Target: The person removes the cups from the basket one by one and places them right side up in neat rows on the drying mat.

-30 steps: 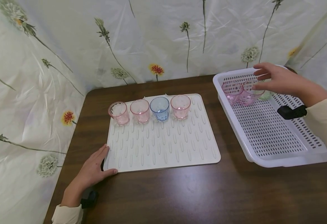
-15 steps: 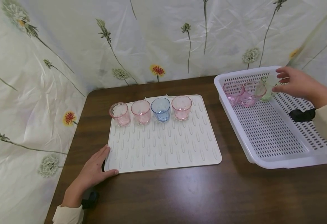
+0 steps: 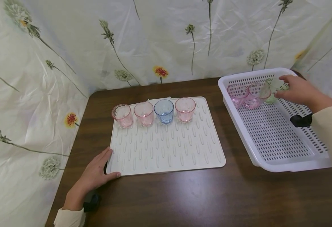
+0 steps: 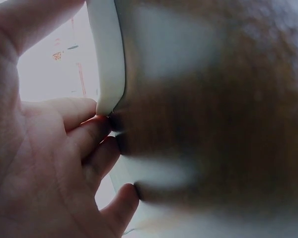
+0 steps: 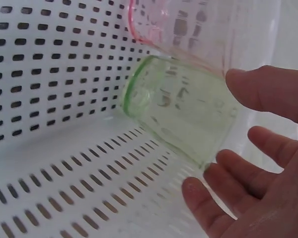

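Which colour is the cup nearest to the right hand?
Pale green cup, clearest in the right wrist view.

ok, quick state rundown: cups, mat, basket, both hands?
Four cups on the mat: upright in a row along the far edge, three pink, one blue.
Drying mat: flat on the table.
Two pink cups: in the basket's far end, tilted.
Green cup: lying on its side in the basket.
Basket: on the table.
Right hand: open around the green cup.
Left hand: flat at the mat's near corner.
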